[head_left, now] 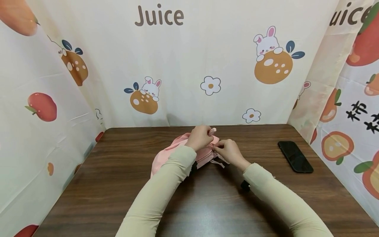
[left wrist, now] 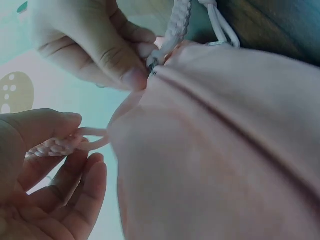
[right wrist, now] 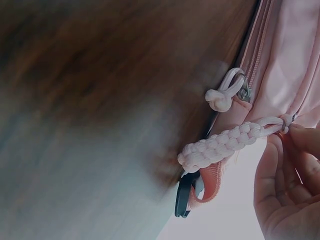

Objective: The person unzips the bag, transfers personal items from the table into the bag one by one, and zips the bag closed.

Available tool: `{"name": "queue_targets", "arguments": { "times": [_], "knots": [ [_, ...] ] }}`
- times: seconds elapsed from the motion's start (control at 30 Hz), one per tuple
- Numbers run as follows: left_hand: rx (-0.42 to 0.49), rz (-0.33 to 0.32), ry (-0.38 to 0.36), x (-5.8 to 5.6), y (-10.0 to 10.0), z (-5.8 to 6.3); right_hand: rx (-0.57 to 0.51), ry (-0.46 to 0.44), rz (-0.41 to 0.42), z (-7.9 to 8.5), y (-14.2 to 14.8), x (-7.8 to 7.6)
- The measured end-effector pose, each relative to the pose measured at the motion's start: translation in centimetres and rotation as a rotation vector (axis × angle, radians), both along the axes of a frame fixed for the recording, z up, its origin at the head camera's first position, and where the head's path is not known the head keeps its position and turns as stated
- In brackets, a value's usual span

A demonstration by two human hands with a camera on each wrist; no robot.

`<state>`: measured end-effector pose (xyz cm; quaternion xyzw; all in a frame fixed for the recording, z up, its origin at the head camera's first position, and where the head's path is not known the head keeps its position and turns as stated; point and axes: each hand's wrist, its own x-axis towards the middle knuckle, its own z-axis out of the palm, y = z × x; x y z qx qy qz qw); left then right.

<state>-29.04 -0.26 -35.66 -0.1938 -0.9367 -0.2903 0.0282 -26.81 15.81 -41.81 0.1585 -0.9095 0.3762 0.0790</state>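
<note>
A pink zippered bag [head_left: 161, 161] lies on the table under both hands, its folded fabric [left wrist: 200, 165] filling much of the left wrist view. My left hand [head_left: 200, 138] pinches a braided cord [left wrist: 52, 147] whose thin loop joins the bag's edge. Opposite it, my right hand [head_left: 230, 152] pinches the base of another braided zipper pull [right wrist: 220, 145], thumb and fingertip right at the zipper. Below that pull, in the right wrist view, hang a black buckle [right wrist: 184, 195] and a pink strap loop [right wrist: 212, 182]. A knotted cord [right wrist: 220, 99] hangs from a second zipper slider [right wrist: 244, 92].
A black phone [head_left: 295, 157] lies on the right side of the brown wooden table [head_left: 118, 197]. Fabric curtains [head_left: 189, 59] with fruit and rabbit prints stand along the table's back and sides.
</note>
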Motion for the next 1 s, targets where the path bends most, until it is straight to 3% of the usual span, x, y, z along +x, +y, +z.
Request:
{"name": "queue_targets", "arguments": {
  "times": [0.17, 0.3, 0.63, 1.0],
  "knots": [
    [-0.029, 0.007, -0.005, 0.2, -1.0, 0.8, 0.016, 0.014, -0.011, 0.1, -0.1, 0.0],
    [-0.038, 0.01, -0.057, 0.5, -1.9, 1.1, 0.025, 0.016, -0.014, 0.1, 0.0, 0.0],
    [-0.093, -0.023, 0.004, 1.1, -4.1, 1.4, 0.044, 0.025, -0.01, 0.2, 0.0, -0.2],
    [-0.072, -0.007, 0.036, 1.9, -4.9, 1.5, 0.055, 0.044, 0.025, 0.4, -0.5, -0.7]
  ]
}}
